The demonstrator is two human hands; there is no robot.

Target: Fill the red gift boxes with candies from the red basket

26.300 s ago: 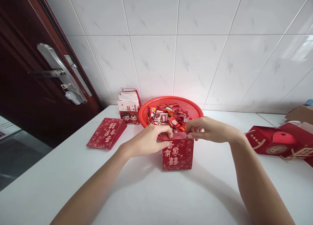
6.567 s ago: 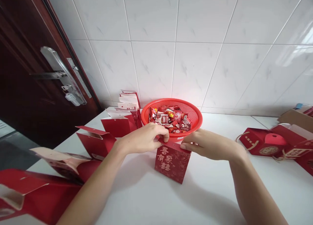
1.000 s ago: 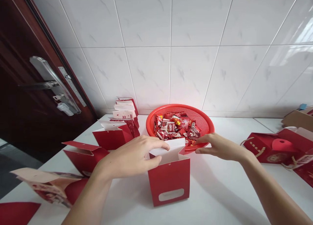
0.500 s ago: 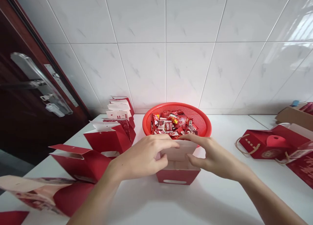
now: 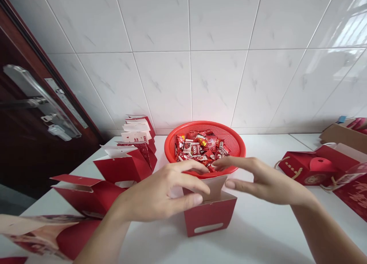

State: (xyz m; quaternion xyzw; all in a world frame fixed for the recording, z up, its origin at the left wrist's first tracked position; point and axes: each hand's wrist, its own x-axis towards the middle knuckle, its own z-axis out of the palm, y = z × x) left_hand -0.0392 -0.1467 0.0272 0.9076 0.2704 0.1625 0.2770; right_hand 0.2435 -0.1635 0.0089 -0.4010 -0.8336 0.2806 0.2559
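A red paper box (image 5: 210,217) with a white oval cut-out stands upright on the white table in front of me, its top flaps raised. My left hand (image 5: 169,189) is over the box's left side, fingers spread, the thumb and forefinger by the opening; whether they touch the card I cannot tell. My right hand (image 5: 260,182) hovers at the box's upper right, thumb apart from the fingers, holding nothing. Just behind the box, a red plastic basket (image 5: 239,141) holds many wrapped candies (image 5: 197,147), mostly red; the right fingertips reach over its near rim.
Several open red boxes (image 5: 123,166) line the left side of the white table (image 5: 160,241). To the right are closed red boxes (image 5: 308,168) with rope handles and a brown carton (image 5: 342,136). A tiled wall (image 5: 215,84) rises behind; a dark door (image 5: 17,141) is at left.
The box in front has come nearer to me and its back flap now tilts. Both hands have shifted, the left fingers spreading wider and the right hand moving rightward.
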